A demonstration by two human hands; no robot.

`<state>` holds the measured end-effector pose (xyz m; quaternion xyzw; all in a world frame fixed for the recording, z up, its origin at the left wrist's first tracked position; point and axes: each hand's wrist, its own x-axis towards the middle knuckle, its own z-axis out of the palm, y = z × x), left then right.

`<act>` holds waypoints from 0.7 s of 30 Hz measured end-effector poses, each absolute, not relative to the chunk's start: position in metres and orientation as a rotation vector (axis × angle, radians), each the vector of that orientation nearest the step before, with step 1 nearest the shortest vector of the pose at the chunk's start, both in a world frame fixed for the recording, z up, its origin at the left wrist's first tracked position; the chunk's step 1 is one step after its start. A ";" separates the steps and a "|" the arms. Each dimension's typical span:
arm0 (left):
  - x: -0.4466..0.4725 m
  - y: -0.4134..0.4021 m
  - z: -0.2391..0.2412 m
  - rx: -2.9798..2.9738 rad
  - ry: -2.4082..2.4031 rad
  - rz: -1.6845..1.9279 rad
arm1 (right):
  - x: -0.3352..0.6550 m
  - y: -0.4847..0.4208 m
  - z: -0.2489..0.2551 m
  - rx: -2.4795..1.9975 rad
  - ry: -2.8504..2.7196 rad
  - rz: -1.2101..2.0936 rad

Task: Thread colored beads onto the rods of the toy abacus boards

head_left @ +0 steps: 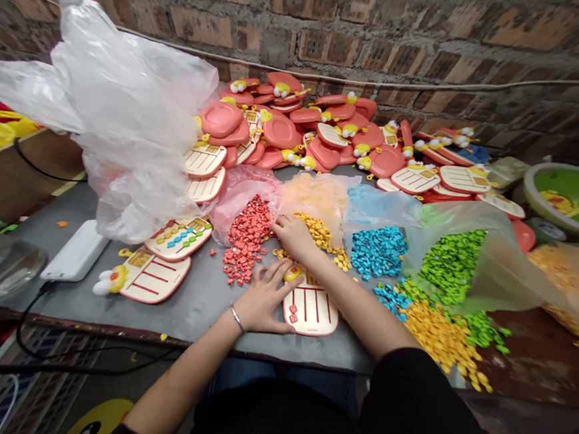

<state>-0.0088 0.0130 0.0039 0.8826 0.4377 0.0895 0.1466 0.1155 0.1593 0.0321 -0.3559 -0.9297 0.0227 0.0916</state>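
Note:
A cream toy board (311,309) with red grooves and a yellow duck-like head lies flat before me. Two red pieces (292,313) sit in its leftmost groove. My left hand (263,300) rests with spread fingers along the board's left side, thumb by its lower edge and fingertips near the yellow head. My right hand (295,237) reaches over the board to the border between the red pieces (249,234) and the yellow pieces (316,229). Its fingers are bent and drawn together at the red pile; whatever is between them is hidden.
Blue pieces (378,251), green pieces (450,266) and loose yellow-orange pieces (440,336) lie right. A filled board (177,238) overlaps an unfilled board (154,276) at left, near a white power bank (76,250). Plastic bags (127,110) and stacked red-backed boards (281,129) stand behind.

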 end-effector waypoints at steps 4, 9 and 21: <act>-0.009 0.013 0.003 2.557 1.231 0.264 | 0.108 0.175 0.019 -1.048 -2.788 0.023; -0.009 0.013 0.000 2.558 1.245 0.327 | 0.147 0.161 0.019 -0.986 -2.501 0.279; -0.005 0.014 0.000 2.536 1.296 0.236 | 0.258 0.067 0.002 -1.120 -2.258 0.483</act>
